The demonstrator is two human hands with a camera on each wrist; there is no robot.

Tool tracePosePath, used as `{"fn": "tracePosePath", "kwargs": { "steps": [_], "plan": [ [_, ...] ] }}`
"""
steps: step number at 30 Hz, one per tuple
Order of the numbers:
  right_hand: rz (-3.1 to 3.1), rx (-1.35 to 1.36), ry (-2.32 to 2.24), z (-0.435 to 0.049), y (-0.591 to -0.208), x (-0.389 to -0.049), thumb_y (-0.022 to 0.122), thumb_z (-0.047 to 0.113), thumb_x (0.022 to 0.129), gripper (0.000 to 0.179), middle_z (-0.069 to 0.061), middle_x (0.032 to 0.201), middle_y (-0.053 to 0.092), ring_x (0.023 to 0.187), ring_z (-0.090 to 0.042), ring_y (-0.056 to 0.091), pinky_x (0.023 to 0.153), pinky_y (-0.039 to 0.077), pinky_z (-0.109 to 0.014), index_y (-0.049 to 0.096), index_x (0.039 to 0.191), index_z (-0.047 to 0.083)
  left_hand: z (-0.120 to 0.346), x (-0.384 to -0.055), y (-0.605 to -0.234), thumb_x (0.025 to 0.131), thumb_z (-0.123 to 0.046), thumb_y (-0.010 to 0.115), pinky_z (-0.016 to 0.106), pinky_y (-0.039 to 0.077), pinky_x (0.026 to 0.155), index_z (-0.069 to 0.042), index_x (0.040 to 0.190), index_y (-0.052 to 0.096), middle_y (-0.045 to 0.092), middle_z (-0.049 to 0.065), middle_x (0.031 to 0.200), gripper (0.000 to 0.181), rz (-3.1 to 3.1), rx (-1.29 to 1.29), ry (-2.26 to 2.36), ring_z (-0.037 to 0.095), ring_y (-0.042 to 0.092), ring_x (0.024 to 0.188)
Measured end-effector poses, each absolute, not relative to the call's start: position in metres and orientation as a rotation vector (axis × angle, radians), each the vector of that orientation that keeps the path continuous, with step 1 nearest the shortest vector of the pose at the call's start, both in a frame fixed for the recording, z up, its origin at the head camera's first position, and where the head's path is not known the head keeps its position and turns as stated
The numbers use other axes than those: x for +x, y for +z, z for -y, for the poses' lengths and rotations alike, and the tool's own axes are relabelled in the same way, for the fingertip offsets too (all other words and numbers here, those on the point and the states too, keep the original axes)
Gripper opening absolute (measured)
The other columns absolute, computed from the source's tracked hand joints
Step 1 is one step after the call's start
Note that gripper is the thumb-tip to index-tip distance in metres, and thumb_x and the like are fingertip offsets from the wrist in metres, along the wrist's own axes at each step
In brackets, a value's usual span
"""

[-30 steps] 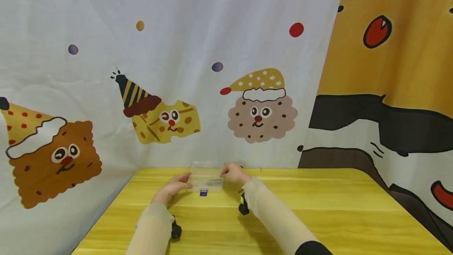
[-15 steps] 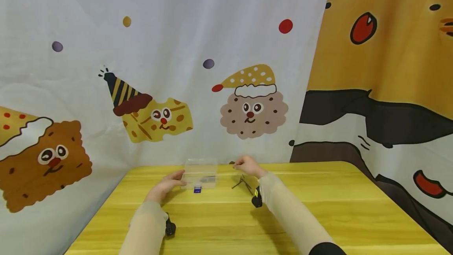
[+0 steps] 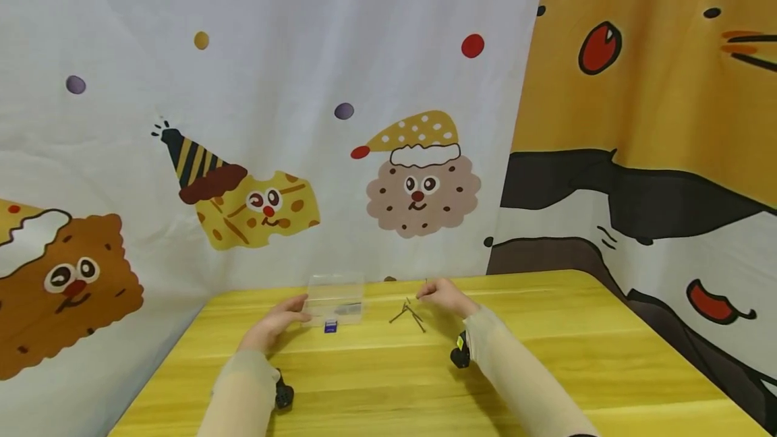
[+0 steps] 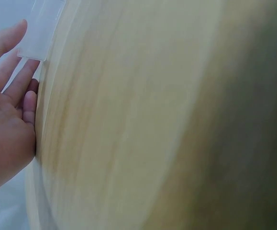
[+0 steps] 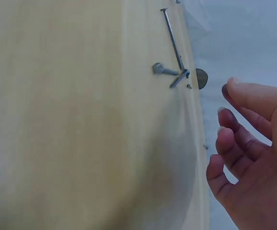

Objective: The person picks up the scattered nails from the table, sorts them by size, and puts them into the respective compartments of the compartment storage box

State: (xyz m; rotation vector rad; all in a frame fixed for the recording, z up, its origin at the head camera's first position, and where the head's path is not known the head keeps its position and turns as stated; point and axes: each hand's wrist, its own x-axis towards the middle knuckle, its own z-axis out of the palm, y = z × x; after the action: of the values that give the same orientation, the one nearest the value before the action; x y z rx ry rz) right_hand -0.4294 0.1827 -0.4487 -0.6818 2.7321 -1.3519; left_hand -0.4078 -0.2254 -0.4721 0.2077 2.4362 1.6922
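Note:
A clear plastic box (image 3: 335,297) with its lid up stands near the far edge of the table, a dark slim item (image 3: 347,309) inside. My left hand (image 3: 274,324) is at the box's left side, fingers nearly straight. In the left wrist view its thumb and fingertips lie right at the box corner (image 4: 38,38). Several metal nails (image 3: 408,313) lie crossed in a loose pile to the right of the box. Just right of them hovers my right hand (image 3: 448,297), fingers loosely bent. One long nail (image 5: 172,38) shows clearly in the right wrist view; nothing shows between the fingertips.
A small blue label (image 3: 330,326) is at the front of the box. The yellow wood-grain table (image 3: 376,383) ends against a hanging white cloth (image 3: 279,32) with cartoon prints, close behind the box and nails.
My right hand has moved from the box's right side rightward, past the nails, uncovering the pile. The left hand stays by the box. The head view has turned slightly right.

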Motion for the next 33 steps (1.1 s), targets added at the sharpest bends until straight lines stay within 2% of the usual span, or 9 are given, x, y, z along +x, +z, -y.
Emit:
{"fn": "tracePosePath", "kwargs": {
  "steps": [7, 13, 19, 26, 33],
  "plan": [
    [-2.613, -0.674, -1.355, -0.193, -0.455, -0.413, 0.064, 0.007, 0.092, 0.027, -0.018, 0.114, 0.066, 0.103, -0.029, 0.062, 0.089, 0.051, -0.044, 0.066, 0.113, -0.01, 0.229, -0.403, -0.466, 0.088, -0.009, 0.066, 0.062, 0.014, 0.111, 0.001, 0.151, 0.029, 0.025, 0.027, 0.153, 0.073, -2.435, 0.182, 1.701, 0.045, 0.019, 0.141],
    [-2.571, -0.663, -1.341, -0.196, -0.465, -0.405, 0.072, 0.011, 0.086, 0.031, -0.012, 0.107, 0.069, 0.092, -0.019, 0.063, 0.079, 0.053, -0.035, 0.069, 0.112, -0.005, 0.232, -0.405, -0.469, 0.089, -0.01, 0.066, 0.062, 0.014, 0.111, 0.0, 0.151, 0.029, 0.025, 0.026, 0.153, 0.073, -2.432, 0.174, 1.697, 0.044, 0.02, 0.141],
    [-2.585, -0.674, -1.348, -0.193, -0.468, -0.399, 0.077, 0.009, 0.082, 0.023, -0.008, 0.095, 0.071, 0.087, -0.018, 0.062, 0.082, 0.052, -0.039, 0.072, 0.101, -0.003, 0.231, -0.405, -0.471, 0.089, -0.01, 0.067, 0.061, 0.012, 0.111, 0.001, 0.151, 0.03, 0.025, 0.026, 0.154, 0.073, -2.408, 0.178, 1.713, 0.044, 0.018, 0.141],
    [-2.684, -0.581, -1.279, -0.186, -0.47, -0.393, 0.082, 0.013, 0.076, 0.019, 0.0, 0.081, 0.068, 0.075, -0.015, 0.058, 0.072, 0.05, -0.035, 0.073, 0.089, 0.003, 0.227, -0.403, -0.47, 0.089, -0.008, 0.065, 0.061, 0.012, 0.111, 0.001, 0.15, 0.03, 0.024, 0.027, 0.153, 0.071, -2.399, 0.181, 1.722, 0.045, 0.018, 0.141],
    [-2.761, -0.545, -1.249, -0.186, -0.473, -0.393, 0.083, 0.013, 0.074, 0.017, 0.001, 0.078, 0.065, 0.072, -0.015, 0.056, 0.069, 0.048, -0.033, 0.071, 0.083, 0.006, 0.226, -0.405, -0.472, 0.087, -0.008, 0.067, 0.061, 0.013, 0.111, 0.001, 0.15, 0.03, 0.024, 0.027, 0.153, 0.073, -2.404, 0.172, 1.727, 0.045, 0.019, 0.141]
  ]
}}
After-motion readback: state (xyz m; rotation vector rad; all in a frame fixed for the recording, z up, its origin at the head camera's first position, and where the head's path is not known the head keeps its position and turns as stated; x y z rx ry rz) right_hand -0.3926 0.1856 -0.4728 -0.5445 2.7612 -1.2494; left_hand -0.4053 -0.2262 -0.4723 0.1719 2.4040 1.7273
